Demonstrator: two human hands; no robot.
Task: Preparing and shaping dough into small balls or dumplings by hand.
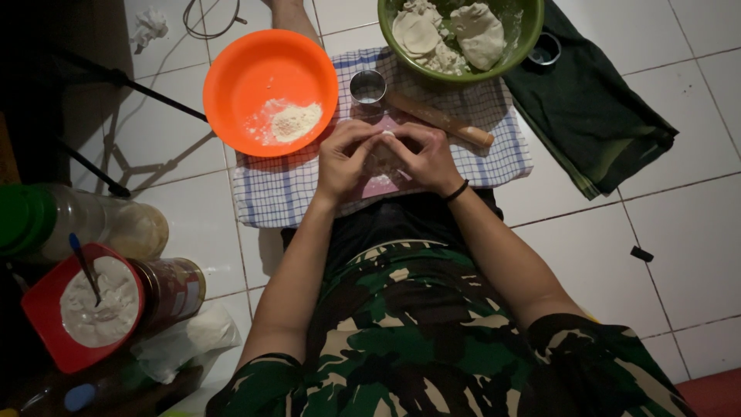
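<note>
My left hand (345, 158) and my right hand (427, 157) meet over a pink board (386, 185) on a checked cloth (278, 193). Together their fingers pinch a small piece of pale dough (387, 136), mostly hidden between them. A black band circles my right wrist. Just beyond the hands lie a wooden rolling pin (440, 118) and a round metal cutter (368, 86). An orange bowl (270, 91) with a little flour sits to the far left. A green bowl (461, 35) holds dough lumps and flat discs.
A dark green cloth (590, 108) lies on the white tiled floor at the right. At my left stand a red bowl (81, 305) of white filling with a spoon, a red-labelled jar (174, 289), a plastic jar (93, 224) and a plastic bag (189, 340).
</note>
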